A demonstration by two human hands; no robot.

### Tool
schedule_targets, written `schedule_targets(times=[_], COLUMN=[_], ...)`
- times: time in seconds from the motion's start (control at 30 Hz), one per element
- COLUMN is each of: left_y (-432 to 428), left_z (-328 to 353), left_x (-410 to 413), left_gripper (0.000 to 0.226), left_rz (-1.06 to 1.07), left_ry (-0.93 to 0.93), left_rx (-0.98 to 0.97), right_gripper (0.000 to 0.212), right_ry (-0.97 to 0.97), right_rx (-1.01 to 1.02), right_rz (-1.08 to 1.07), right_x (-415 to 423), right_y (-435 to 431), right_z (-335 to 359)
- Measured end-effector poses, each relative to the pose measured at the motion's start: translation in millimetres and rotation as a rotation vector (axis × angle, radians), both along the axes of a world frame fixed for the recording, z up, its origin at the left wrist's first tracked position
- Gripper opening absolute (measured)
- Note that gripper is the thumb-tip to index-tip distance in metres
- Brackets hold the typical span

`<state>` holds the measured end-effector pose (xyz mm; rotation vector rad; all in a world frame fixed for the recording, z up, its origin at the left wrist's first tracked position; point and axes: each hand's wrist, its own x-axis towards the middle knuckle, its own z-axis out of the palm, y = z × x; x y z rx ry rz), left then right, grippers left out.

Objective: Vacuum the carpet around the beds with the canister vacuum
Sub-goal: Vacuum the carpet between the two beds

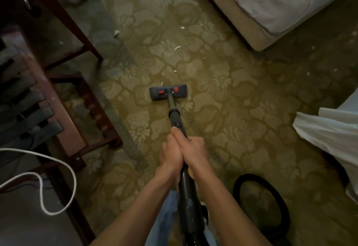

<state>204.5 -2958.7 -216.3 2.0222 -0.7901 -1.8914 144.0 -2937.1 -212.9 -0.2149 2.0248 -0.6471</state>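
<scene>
A single wide-angle view from the person's head looks steeply down and forward at patterned carpet (222, 94). Both forearms enter from the bottom edge, close to the lens; a bed (286, 7) sits farther away at upper right.

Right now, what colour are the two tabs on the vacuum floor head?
Red-orange, on the dark blue-grey floor head; seen in the head view.

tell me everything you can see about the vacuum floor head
The flat, rectangular dark grey plastic vacuum floor head carries two red tabs on top, either side of its neck. It lies flat on the olive floral-patterned carpet, joined to the dark wand running back to both hands. A white paper scrap lies at its far edge.
</scene>
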Motion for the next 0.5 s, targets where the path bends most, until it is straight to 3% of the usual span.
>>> schedule_targets(times=[0.5], left_y=[-66.4], left_z=[11.7], left_x=[-52.1], left_gripper=[0.050], left_rz=[-0.007], left_ry=[-0.075], left_rx=[-0.109], right_gripper=[0.057], right_ry=[-0.069], right_rx=[-0.057], right_rz=[0.003], right_x=[-46.7], right_y=[-69.6], right_z=[-7.0])
